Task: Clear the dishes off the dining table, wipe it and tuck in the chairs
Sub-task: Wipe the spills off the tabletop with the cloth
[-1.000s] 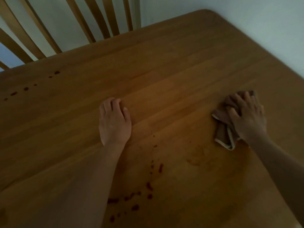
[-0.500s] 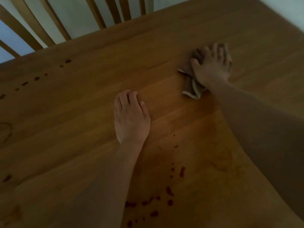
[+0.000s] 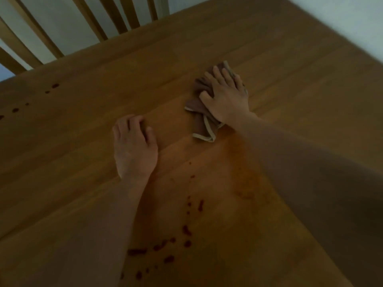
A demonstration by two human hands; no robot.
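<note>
A wooden dining table (image 3: 290, 79) fills the view. My right hand (image 3: 226, 96) presses flat, fingers spread, on a crumpled brown cloth with a pale hem (image 3: 202, 123) near the table's middle. My left hand (image 3: 134, 148) rests palm down on the bare wood to the left of the cloth, fingertips slightly bent. Dark red drips (image 3: 186, 230) dot the wood near me, between my forearms. A second trail of red spots (image 3: 51, 88) lies at the far left. A smeared orange streak (image 3: 244, 179) runs beneath my right forearm.
A wooden slat-back chair (image 3: 99, 23) stands at the table's far edge, upper left. A pale wall (image 3: 342, 21) runs along the table's right side.
My right hand has slid the cloth from the table's right side leftward to the middle. My left hand has stayed planted on the wood.
</note>
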